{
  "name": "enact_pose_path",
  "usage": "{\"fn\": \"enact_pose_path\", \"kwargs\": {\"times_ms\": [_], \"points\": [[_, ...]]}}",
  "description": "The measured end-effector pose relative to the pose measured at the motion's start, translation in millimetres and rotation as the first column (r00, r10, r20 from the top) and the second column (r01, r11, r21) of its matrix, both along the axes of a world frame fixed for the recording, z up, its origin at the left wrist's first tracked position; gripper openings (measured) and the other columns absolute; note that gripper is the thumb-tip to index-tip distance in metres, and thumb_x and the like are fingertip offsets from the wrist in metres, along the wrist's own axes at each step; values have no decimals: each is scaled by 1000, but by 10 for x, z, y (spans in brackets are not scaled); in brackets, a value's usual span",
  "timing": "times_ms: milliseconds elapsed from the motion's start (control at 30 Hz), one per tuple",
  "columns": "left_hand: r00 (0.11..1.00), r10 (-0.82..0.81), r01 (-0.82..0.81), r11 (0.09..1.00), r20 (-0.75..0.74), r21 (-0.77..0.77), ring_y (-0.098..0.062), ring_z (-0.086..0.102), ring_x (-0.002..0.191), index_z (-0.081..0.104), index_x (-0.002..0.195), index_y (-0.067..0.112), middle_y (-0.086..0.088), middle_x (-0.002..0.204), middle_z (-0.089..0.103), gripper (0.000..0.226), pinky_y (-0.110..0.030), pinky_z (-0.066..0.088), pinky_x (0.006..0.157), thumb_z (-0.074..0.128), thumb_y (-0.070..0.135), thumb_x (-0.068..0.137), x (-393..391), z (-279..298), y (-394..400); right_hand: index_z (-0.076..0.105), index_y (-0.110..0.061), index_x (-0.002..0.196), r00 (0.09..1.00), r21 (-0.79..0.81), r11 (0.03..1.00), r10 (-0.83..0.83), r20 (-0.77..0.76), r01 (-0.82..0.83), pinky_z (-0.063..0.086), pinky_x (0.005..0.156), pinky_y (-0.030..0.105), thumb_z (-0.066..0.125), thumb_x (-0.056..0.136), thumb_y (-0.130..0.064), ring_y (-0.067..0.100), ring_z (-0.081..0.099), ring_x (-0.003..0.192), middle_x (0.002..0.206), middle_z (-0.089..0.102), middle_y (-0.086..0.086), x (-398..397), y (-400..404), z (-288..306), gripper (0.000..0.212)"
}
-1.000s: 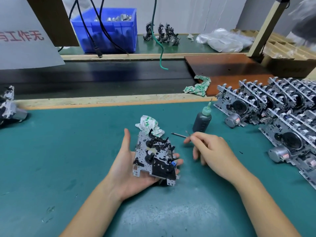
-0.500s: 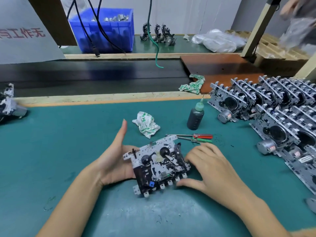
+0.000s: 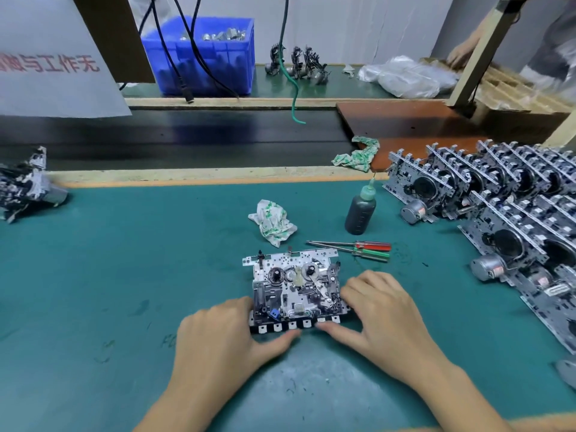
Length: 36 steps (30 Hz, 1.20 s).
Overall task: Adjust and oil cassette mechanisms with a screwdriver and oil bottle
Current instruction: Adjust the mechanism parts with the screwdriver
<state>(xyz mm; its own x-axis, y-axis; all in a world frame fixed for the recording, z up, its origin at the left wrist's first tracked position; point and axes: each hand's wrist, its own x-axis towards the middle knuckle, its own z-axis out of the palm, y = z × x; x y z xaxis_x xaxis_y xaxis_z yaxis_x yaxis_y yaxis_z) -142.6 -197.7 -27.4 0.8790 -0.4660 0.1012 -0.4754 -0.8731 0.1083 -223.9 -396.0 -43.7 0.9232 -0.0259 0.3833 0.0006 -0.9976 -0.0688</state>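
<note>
Head view: a green mat [image 3: 124, 275] covers the bench. Beyond the right hand [image 3: 378, 316] lie two screwdrivers side by side, one red-handled [image 3: 372, 245] and one green-handled [image 3: 371, 254], shafts pointing toward the left. Farther out stands a dark oil bottle [image 3: 360, 212] with a pale green nozzle, upright. A crumpled rag [image 3: 272, 221] sits beyond the gap between the hands; a second rag [image 3: 357, 154] lies at the far edge of the bench. To the outside of the right hand, rows of assembled mechanisms [image 3: 498, 219] stand stacked on edge. Well off to the left hand's side rests a single unit [image 3: 25, 185]. A blue crate [image 3: 202, 57] sits on the far shelf.

The cassette mechanism [image 3: 296, 288] lies flat on the mat between the hands, nothing covering it. The left hand [image 3: 224, 335] grasps its near left corner, thumb under the front key row. The right hand holds the right edge, fingers curled over the top, thumb at the front keys.
</note>
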Motion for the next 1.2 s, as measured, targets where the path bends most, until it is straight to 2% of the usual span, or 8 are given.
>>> {"fn": "enact_pose_path", "kwargs": {"times_ms": [100,167,400,533,667,833,1067,1200], "points": [[997,-67,70,985,26,-155,-18,54,37,47,46,21,0,39,49,63,-20,19,38,36,83,53,-3,-55,-14,56,-16,61,1000,3,1000,6,10,-6,34,73,28,46,79,-62,20,53,65,63,53,-6,-10,-4,-19,50],[997,-56,65,978,48,-198,-21,49,30,49,40,19,-2,33,44,62,-19,25,35,41,79,52,5,-91,-24,54,-15,61,999,19,999,43,5,-43,36,75,28,52,74,-64,20,51,66,62,51,-5,-26,-27,-32,50],[958,-269,286,912,99,-293,-12,46,33,32,50,24,8,38,44,62,-25,35,33,45,84,55,113,-157,77,50,-14,55,991,3,1000,6,131,-6,34,69,27,52,74,-58,21,50,59,56,48,-3,-15,-43,-81,48],[937,-316,346,891,148,-293,-14,44,32,39,48,20,7,38,43,54,-24,34,32,49,70,66,127,-204,87,51,-16,58,994,27,999,20,107,-23,35,73,27,52,72,-64,18,49,63,60,49,-6,-29,-77,-87,50],[931,-283,341,900,230,-273,-18,40,29,37,45,17,2,35,38,54,-20,24,33,48,62,72,127,-195,69,48,-16,59,994,69,995,69,85,-75,39,79,29,57,71,-65,17,46,63,61,47,-6,-29,-91,-84,52],[927,-323,366,888,188,-278,-16,45,32,39,48,18,6,38,43,62,-25,30,32,45,77,67,137,-180,94,51,-14,58,992,36,998,52,119,-57,36,75,26,54,76,-57,20,51,62,59,49,-3,-50,-68,-100,47],[983,-132,168,931,131,-323,-21,46,29,40,42,15,0,32,40,63,-23,29,34,46,76,58,17,-191,-31,50,-14,59,992,70,993,84,93,-90,38,78,28,58,71,-63,20,49,64,60,49,-3,-72,-69,-100,52],[962,-239,269,908,131,-321,-20,48,32,43,44,18,2,34,44,66,-25,32,34,45,83,56,113,-197,42,51,-13,56,988,22,999,42,148,-46,35,72,26,52,77,-59,20,51,61,58,50,-2,-59,-36,-107,51]]}}
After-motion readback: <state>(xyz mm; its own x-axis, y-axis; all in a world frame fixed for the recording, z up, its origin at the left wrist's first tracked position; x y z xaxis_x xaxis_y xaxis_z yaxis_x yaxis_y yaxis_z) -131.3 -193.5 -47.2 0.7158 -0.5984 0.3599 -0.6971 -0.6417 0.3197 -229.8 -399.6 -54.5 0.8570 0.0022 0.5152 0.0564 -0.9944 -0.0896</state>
